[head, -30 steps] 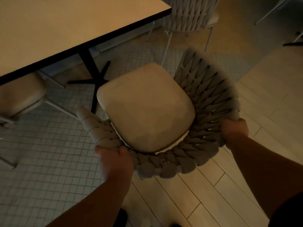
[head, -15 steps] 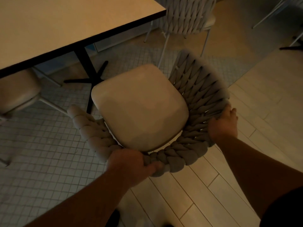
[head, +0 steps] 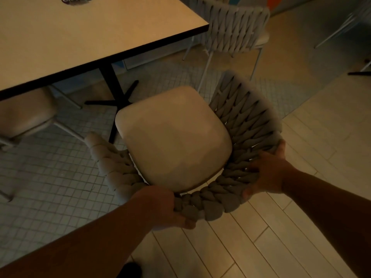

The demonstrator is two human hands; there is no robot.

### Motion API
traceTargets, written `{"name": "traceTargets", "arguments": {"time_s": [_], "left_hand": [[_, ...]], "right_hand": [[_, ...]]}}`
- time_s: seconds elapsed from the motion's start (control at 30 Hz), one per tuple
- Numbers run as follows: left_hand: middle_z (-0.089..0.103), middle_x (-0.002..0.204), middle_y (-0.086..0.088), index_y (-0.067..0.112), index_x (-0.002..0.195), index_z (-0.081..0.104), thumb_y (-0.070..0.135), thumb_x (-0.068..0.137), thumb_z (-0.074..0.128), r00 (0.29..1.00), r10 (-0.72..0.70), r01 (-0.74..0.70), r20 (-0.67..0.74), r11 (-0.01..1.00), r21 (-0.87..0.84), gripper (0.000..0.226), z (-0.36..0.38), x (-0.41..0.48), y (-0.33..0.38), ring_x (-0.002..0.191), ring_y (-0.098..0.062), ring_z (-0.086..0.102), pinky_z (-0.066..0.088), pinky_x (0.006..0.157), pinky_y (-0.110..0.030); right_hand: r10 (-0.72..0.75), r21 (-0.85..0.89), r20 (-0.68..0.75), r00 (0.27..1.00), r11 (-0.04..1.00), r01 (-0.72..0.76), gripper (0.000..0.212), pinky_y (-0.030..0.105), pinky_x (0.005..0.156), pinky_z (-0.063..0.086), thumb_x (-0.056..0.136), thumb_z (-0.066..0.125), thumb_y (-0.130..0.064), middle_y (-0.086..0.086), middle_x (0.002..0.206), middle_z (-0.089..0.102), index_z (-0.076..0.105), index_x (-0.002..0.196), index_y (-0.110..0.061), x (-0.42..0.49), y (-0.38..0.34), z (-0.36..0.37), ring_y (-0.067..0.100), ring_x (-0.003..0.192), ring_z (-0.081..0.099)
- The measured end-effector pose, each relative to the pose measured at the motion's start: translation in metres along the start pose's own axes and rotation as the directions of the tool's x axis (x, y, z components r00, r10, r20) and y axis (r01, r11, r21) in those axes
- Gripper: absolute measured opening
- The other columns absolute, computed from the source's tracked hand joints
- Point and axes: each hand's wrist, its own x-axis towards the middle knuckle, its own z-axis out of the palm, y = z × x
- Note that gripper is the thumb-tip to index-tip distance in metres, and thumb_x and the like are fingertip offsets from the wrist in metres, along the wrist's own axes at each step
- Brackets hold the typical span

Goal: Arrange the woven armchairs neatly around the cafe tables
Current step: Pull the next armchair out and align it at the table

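Cafe table [head: 96, 31], upper left of frame, dark pedestal beneath; woven armchair [head: 174, 137], centre, seat angled toward it, not yet tucked under. Left hand [head: 158, 205] and right hand [head: 267, 173], fingers wrapped around the braided back rim on either side, probably to steer it squarely
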Motion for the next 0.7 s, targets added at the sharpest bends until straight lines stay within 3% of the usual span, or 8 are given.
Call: {"name": "traceTargets", "arguments": {"time_s": [0.13, 0.17, 0.27, 0.33, 0.4, 0.5, 0.6, 0.7], "left_hand": [[0.074, 0.1, 0.005, 0.036, 0.109, 0.073, 0.115, 0.031, 0.016, 0.999, -0.012, 0.015, -0.053, 0.999, 0.043, 0.125, 0.013, -0.001, 0.005, 0.104, -0.021, 0.065, 0.05, 0.091, -0.037], [0.074, 0.101, 0.006, 0.036, 0.11, 0.073, 0.114, 0.034, 0.014, 0.998, -0.003, 0.006, -0.056, 0.999, 0.042, 0.124, 0.017, -0.002, 0.008, 0.104, -0.02, 0.065, 0.05, 0.092, -0.037], [0.073, 0.115, 0.004, 0.037, 0.124, 0.068, 0.104, 0.063, 0.033, 0.998, 0.04, -0.036, -0.054, 0.997, 0.073, 0.097, 0.03, -0.005, 0.018, 0.114, -0.022, 0.064, 0.047, 0.095, -0.035], [0.073, 0.111, 0.005, 0.039, 0.122, 0.068, 0.108, 0.058, 0.026, 0.996, 0.048, -0.043, -0.072, 0.997, 0.07, 0.103, 0.034, -0.003, 0.02, 0.113, -0.02, 0.064, 0.046, 0.091, -0.033], [0.072, 0.094, 0.008, 0.037, 0.112, 0.072, 0.113, 0.042, 0.012, 0.993, 0.046, -0.039, -0.108, 0.997, 0.061, 0.119, 0.036, -0.001, 0.015, 0.104, -0.019, 0.066, 0.047, 0.085, -0.033], [0.07, 0.079, 0.008, 0.032, 0.096, 0.076, 0.11, 0.052, 0.007, 0.975, 0.063, -0.042, -0.214, 0.994, 0.101, 0.113, 0.043, 0.002, 0.009, 0.089, -0.016, 0.067, 0.047, 0.076, -0.031], [0.073, 0.09, 0.004, 0.034, 0.102, 0.075, 0.104, 0.069, 0.019, 0.964, 0.059, -0.028, -0.26, 0.992, 0.124, 0.095, 0.042, -0.004, 0.012, 0.091, -0.016, 0.068, 0.045, 0.072, -0.03], [0.072, 0.114, 0.002, 0.032, 0.12, 0.069, 0.098, 0.066, 0.036, 0.986, 0.066, -0.081, -0.155, 0.993, -0.092, 0.091, 0.019, -0.026, 0.019, 0.108, -0.02, 0.065, 0.045, 0.08, -0.031]], "right_hand": [[0.106, 0.047, 0.023, 0.994, 0.993, -0.107, 0.142, 0.074, 0.111, -0.018, 0.022, 0.007, -0.114, -0.007, 0.162, 0.035, 0.043, 0.146, -0.057, 0.004, -0.004, -0.006, 0.047, 0.153, -0.014], [0.131, 0.058, 0.018, 0.991, 0.99, -0.132, 0.138, 0.074, 0.112, -0.016, 0.026, 0.008, -0.115, -0.006, 0.16, 0.037, 0.045, 0.146, -0.056, 0.006, -0.004, -0.007, 0.05, 0.151, -0.015], [0.141, 0.012, -0.024, 0.99, 0.99, -0.141, 0.117, 0.074, 0.115, -0.012, 0.047, 0.014, -0.109, -0.004, 0.157, 0.038, 0.043, 0.147, -0.056, 0.007, -0.003, -0.005, 0.055, 0.148, -0.018], [0.133, -0.019, -0.052, 0.99, 0.991, -0.134, 0.107, 0.075, 0.116, -0.01, 0.054, 0.015, -0.103, -0.001, 0.16, 0.034, 0.041, 0.147, -0.057, 0.006, -0.001, -0.004, 0.057, 0.147, -0.019], [0.171, 0.018, -0.056, 0.984, 0.985, -0.17, 0.097, 0.071, 0.119, -0.008, 0.065, 0.027, -0.099, 0.004, 0.169, 0.016, 0.041, 0.149, -0.053, 0.004, -0.003, -0.005, 0.059, 0.145, -0.024], [0.26, 0.166, -0.077, 0.963, 0.955, -0.244, 0.094, 0.062, 0.123, 0.001, 0.081, 0.046, -0.087, 0.011, 0.17, -0.021, 0.023, 0.16, -0.043, -0.009, -0.017, -0.004, 0.053, 0.147, -0.028], [0.249, 0.492, -0.004, 0.969, 0.844, -0.215, 0.101, 0.05, 0.125, 0.016, 0.085, 0.054, -0.079, 0.013, 0.168, -0.025, 0.018, 0.164, -0.028, -0.041, -0.035, 0.005, 0.045, 0.155, -0.006], [0.148, 0.788, 0.056, 0.987, 0.601, -0.135, 0.11, 0.036, 0.119, 0.028, 0.079, 0.061, -0.08, 0.008, 0.172, 0.011, 0.02, 0.164, -0.024, -0.112, -0.054, -0.004, 0.028, 0.154, 0.026]]}}
